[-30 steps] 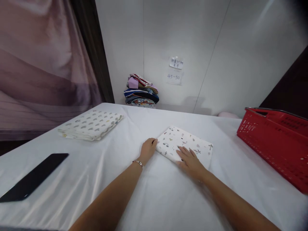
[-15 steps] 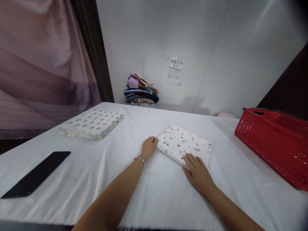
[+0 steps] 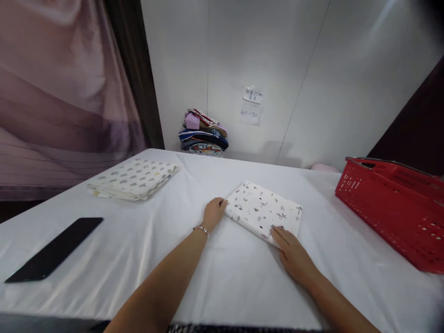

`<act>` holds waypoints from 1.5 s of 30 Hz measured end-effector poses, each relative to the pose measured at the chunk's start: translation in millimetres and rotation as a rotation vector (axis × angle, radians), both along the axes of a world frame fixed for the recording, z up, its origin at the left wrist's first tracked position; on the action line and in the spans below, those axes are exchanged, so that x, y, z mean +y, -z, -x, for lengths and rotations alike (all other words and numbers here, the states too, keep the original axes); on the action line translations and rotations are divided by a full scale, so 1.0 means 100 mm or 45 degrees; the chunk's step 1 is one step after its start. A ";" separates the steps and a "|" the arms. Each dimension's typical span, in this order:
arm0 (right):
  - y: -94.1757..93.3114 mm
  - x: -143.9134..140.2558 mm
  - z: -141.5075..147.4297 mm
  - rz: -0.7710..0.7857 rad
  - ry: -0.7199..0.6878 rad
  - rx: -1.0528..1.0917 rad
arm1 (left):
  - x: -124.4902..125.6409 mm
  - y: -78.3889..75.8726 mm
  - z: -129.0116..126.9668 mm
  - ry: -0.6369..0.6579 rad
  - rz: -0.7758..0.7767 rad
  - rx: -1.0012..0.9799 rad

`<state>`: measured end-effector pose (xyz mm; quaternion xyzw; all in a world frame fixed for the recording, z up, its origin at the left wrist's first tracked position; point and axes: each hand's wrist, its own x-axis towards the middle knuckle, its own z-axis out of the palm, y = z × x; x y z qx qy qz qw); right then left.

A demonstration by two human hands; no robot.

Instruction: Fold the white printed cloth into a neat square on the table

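A white folded cloth point(image 3: 261, 208) printed with small plants and animals lies flat in the middle of the table. At its left corner, my left hand point(image 3: 214, 213) has its fingers curled, with the cloth's edge pinched in them; a bracelet circles that wrist. My right hand point(image 3: 293, 252) rests on the front right part of the cloth, palm down with fingers stretched out, covering that corner. Further left lies another folded white cloth point(image 3: 135, 178) with grey heart-like spots, apart from both hands.
A white sheet covers the table point(image 3: 194, 277). On the left lies a flat black panel point(image 3: 57, 247). A red plastic basket point(image 3: 391, 208) stands at the right edge. Behind the table is a stack of folded fabrics point(image 3: 204, 134) against the wall, beside paper notes point(image 3: 251, 106).
My right hand has slid a little to the right and toward me along the cloth's front edge. My left hand stays at the left corner. The view has shifted slightly.
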<state>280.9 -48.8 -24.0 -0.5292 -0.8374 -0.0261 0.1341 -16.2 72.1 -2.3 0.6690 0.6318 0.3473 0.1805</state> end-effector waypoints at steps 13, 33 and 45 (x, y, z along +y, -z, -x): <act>-0.16 -0.11 -0.21 0.185 0.085 0.155 | -0.20 -0.11 -0.14 0.144 -0.211 0.241; -0.32 0.46 -0.01 0.385 0.216 0.123 | 0.13 -0.27 -0.62 0.494 -0.063 0.529; -0.02 1.13 -0.25 0.073 0.547 -0.106 | 0.25 -0.07 -0.62 0.468 0.057 0.606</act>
